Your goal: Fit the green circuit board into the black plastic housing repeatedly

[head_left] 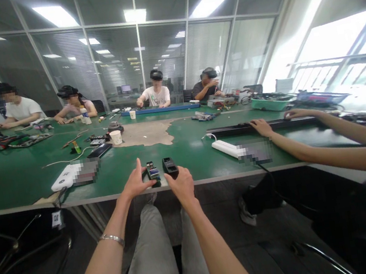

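On the green tabletop (pixel 201 162), toward the left, a smooth white block with rounded corners (pixel 64 177) lies near the table's front edge, a cable running down from it. Just beyond it a flat, dark phone-like slab (pixel 99 150) lies at a slant, near a paper cup (pixel 116 137) that stands upright by a ragged-edged tan patch (pixel 144 134). The left forearm, a silvery band (pixel 113 239) round it near the wrist, reaches up and inward from the lower left. The left hand (pixel 136 180) is spread wide, thumb and fingers well apart in an open V, at the left side of a small, boxy electronic part (pixel 153 171) with uneven, many-coloured surfaces; whether its fingers press on the part is unclear. Just right of that part, the right hand (pixel 182 183) comes in from the lower right and holds a black, oblong casing (pixel 170 167) with recesses in its upper face, in a narrow grip at the near end, the fingers partly hidden. Further right, a long white bar (pixel 227 148) lies at a slant, and beyond it another person's hands (pixel 262 127) rest on a long, straight black strip (pixel 280 124).
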Demonstrator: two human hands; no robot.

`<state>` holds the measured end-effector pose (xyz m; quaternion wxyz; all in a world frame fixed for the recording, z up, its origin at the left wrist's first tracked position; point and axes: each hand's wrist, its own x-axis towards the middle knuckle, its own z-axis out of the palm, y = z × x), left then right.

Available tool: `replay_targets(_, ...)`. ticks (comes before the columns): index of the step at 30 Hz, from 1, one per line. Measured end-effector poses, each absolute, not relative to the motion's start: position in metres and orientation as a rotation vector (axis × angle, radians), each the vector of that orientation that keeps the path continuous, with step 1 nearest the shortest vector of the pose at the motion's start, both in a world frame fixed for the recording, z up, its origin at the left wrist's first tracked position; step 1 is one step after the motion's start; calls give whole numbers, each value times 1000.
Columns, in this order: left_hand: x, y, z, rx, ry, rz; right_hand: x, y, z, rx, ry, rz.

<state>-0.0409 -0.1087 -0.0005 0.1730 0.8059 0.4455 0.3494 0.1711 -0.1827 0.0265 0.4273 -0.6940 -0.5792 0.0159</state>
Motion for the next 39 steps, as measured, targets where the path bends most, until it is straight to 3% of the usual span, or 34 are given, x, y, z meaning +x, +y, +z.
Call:
replay_targets(11, -42, -109, -1, 2266, 1264, 1006, 171, -187, 27, -1740, -1428, 37)
replay_targets(22, -42, -109, -1, 2336, 1228, 989, 124, -179, 75, -1657, -1463, 38)
replay_targets(39, -42, -103, -7, 2394, 1289, 1038, 104, -178, 57, -1807, -1522, 44)
